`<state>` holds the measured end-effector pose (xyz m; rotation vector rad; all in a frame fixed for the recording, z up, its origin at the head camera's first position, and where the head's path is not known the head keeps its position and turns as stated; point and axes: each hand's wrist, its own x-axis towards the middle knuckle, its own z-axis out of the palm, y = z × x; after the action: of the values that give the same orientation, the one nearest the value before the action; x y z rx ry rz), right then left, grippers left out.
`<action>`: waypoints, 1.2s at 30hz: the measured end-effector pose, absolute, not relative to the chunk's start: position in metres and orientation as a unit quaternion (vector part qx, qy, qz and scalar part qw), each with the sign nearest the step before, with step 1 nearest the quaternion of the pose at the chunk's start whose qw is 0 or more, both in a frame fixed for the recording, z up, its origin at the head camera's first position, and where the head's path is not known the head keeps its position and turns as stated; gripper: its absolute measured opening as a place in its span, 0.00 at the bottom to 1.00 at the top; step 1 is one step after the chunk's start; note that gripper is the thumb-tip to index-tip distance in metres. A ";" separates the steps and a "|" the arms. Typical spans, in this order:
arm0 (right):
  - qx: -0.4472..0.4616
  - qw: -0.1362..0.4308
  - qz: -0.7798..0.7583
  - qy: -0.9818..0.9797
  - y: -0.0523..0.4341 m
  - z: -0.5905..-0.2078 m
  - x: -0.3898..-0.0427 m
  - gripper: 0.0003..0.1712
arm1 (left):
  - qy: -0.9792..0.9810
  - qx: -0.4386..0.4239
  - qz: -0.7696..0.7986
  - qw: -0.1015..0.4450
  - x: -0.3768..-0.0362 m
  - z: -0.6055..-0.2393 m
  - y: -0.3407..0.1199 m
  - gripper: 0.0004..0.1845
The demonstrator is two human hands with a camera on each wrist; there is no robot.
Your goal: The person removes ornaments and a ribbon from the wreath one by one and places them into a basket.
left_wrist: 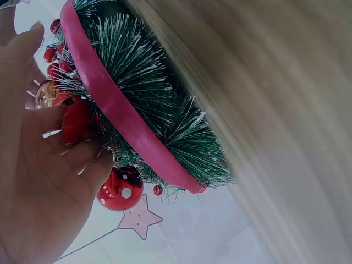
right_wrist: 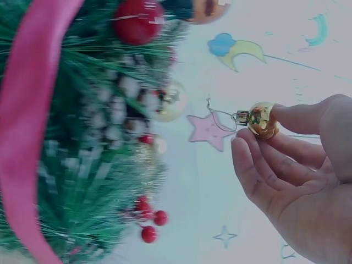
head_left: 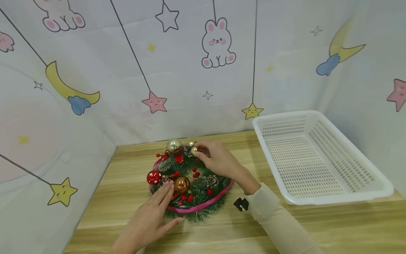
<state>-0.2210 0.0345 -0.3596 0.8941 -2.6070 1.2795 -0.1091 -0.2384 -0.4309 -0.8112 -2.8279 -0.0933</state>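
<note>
A green Christmas wreath (head_left: 201, 183) with a pink ribbon (left_wrist: 118, 113) round its side lies on the table. My right hand (head_left: 219, 160) pinches a small gold bauble (right_wrist: 262, 119) between thumb and fingers, above the wreath's far right part. A thin wire loop (right_wrist: 223, 118) sticks out from the bauble's cap. At the near left, my left hand (head_left: 150, 215) rests on the wreath with fingers extended, close to a copper-gold bauble (head_left: 182, 185). A red bauble with white dots (head_left: 154, 177) and a pale gold bauble (head_left: 174, 145) sit along its left and far edges.
A white perforated plastic basket (head_left: 287, 190) stands on the right of the wooden table (head_left: 104, 218). Beside my right sleeve lies a small black object (head_left: 241, 204). A curtain (head_left: 187, 81) printed with stars, moons and rabbits hangs behind the table.
</note>
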 end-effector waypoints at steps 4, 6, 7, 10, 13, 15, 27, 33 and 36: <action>0.302 0.064 0.433 -0.847 0.036 -0.347 -0.218 0.17 | -0.958 -0.269 -0.035 0.092 -0.108 -0.431 -0.238 0.51; 0.312 0.074 0.436 -0.841 0.036 -0.339 -0.217 0.16 | -0.959 -0.267 -0.038 0.089 -0.108 -0.431 -0.238 0.51; 0.316 0.079 0.437 -0.838 0.036 -0.336 -0.216 0.16 | -0.959 -0.266 -0.039 0.088 -0.109 -0.431 -0.238 0.51; 0.333 0.092 0.431 -0.833 0.037 -0.324 -0.212 0.16 | -0.960 -0.265 -0.037 0.086 -0.109 -0.432 -0.238 0.52; 0.346 0.096 0.432 -0.827 0.038 -0.312 -0.207 0.17 | -0.960 -0.265 -0.035 0.084 -0.109 -0.432 -0.238 0.51; 0.350 0.092 0.439 -0.823 0.040 -0.305 -0.205 0.17 | -0.960 -0.264 -0.035 0.083 -0.108 -0.432 -0.238 0.51; 0.341 0.083 0.477 -0.806 0.069 -0.280 -0.197 0.17 | -0.957 -0.272 -0.032 0.100 -0.108 -0.434 -0.239 0.50; 0.326 0.070 0.469 -0.818 0.091 -0.272 -0.195 0.19 | -0.957 -0.270 -0.034 0.101 -0.108 -0.433 -0.239 0.51; 0.304 0.054 0.471 -0.826 0.103 -0.271 -0.198 0.19 | -0.957 -0.269 -0.038 0.098 -0.109 -0.434 -0.239 0.51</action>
<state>-0.1977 0.1028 -0.2710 0.9241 -2.5100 1.4306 -0.1090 -0.2389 -0.4338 -0.7959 -2.8329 -0.1115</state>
